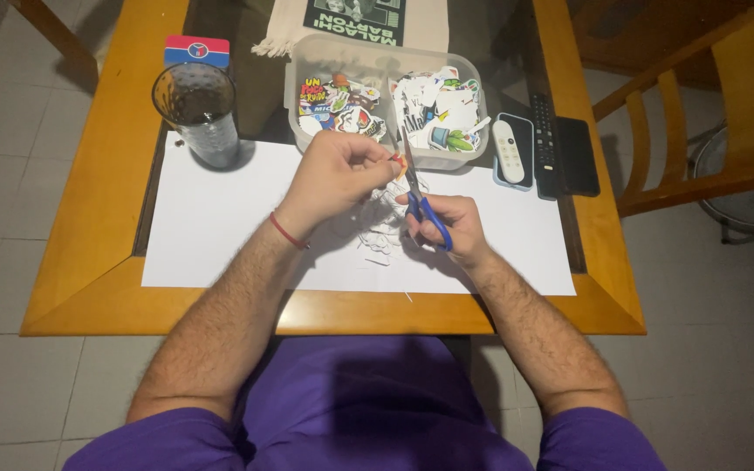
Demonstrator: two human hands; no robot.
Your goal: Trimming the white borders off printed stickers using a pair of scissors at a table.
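Observation:
My right hand grips blue-handled scissors, their blades pointing up and away toward the container. My left hand, with a red cord on its wrist, pinches a small colourful sticker cut-out right at the blades. Both hands hover over a large white paper sheet on the table. White paper scraps lie on the sheet beneath the hands.
A clear plastic two-part container full of cut stickers stands behind the hands. A dark glass tumbler is at the left, with a small red-and-blue card behind it. Two remotes and a phone lie right. A wooden chair is beside the table.

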